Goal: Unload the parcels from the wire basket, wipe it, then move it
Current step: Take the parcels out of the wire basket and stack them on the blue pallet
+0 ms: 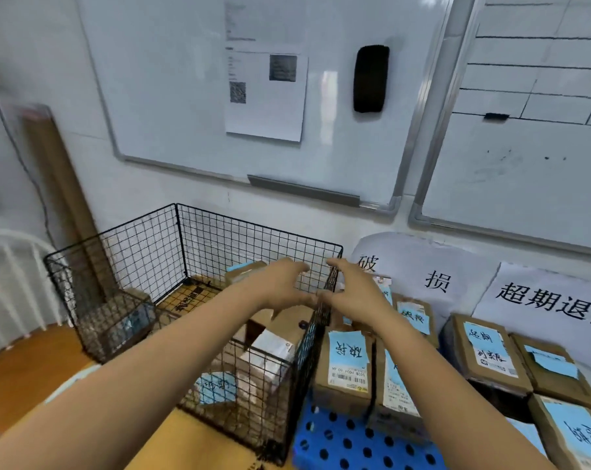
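Black wire basket (134, 252) sits on the floor (26, 374), cardboard parcels (287, 322) inside. Your left hand (284, 283) and right hand (351, 288) hover over its right edge, close together, fingers spread, holding nothing. Grip one parcel by both sides and lift straight up, clear of the wire.

A parcel depot's sorting corner: labelled cardboard parcels (343, 368), printed category signs (545, 300), and wall whiteboards (172, 79).
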